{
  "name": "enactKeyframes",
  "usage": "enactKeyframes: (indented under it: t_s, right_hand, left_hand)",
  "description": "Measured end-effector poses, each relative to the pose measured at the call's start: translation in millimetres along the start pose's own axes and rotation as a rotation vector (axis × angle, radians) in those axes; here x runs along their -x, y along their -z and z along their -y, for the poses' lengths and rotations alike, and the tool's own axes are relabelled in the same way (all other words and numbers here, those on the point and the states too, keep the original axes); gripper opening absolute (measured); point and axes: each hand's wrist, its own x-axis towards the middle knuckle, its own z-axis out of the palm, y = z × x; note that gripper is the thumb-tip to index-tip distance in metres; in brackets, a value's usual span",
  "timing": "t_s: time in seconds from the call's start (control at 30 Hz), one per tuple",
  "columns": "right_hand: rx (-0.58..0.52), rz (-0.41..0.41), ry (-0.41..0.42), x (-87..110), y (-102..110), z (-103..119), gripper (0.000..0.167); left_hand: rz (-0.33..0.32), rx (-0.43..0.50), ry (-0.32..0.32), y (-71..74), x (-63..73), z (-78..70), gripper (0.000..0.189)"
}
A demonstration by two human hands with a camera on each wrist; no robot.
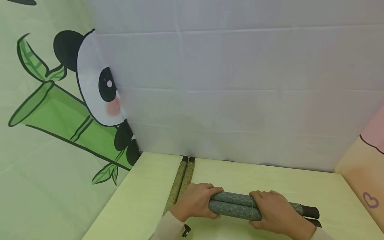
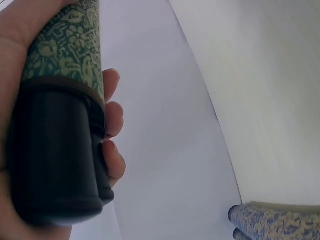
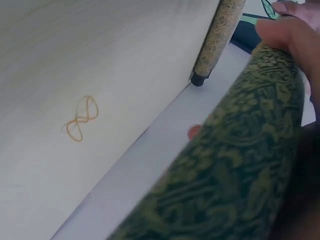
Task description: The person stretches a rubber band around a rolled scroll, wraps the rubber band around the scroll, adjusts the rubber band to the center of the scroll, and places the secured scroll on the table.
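Observation:
Two rolled scrolls (image 1: 232, 208) with green floral covers and black end caps lie side by side, held across the front of the table. My left hand (image 1: 196, 200) grips them near their left end. Around their right part my right hand (image 1: 274, 210) is wrapped, with the black caps sticking out beyond it. In the left wrist view, the fingers (image 2: 114, 119) curl around the black caps (image 2: 55, 150). The right wrist view shows the green patterned cover (image 3: 225, 150) up close, with the left hand (image 3: 290, 35) at its far end.
Two yellowish patterned scrolls (image 1: 180, 181) lie together on the table (image 1: 135, 186) left of my hands, their ends near the back wall (image 1: 228, 100). A thin orange looped band (image 3: 80, 119) lies on the pale tabletop. A panda-printed cloth (image 1: 45, 156) hangs at left.

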Motion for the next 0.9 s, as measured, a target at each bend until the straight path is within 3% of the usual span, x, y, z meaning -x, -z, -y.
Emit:
enactKeyframes:
  t_s: [0.17,0.27,0.53,0.7,0.9]
  right_hand:
    - [-0.056,-0.004,0.072,-10.4,-3.1,12.3,0.074]
    - [-0.057,-0.015,0.1,-14.4,-4.7,16.9,0.076]
    - [-0.021,-0.011,0.047,-3.2,-4.1,2.9,0.1]
    - [-0.016,0.028,0.007,3.1,-6.3,-9.8,0.095]
    - [-0.039,0.029,0.024,-0.9,-5.1,-12.1,0.084]
  left_hand:
    - [0.003,0.051,-0.018,0.8,-1.7,-6.4,0.076]
    - [0.006,0.056,-0.02,1.2,-1.9,-7.8,0.077]
    - [0.003,0.026,-0.006,3.6,1.6,-0.2,0.079]
    - [0.008,0.024,0.002,4.3,4.0,3.1,0.081]
    - [0.035,0.043,0.013,2.5,-4.9,-2.7,0.081]
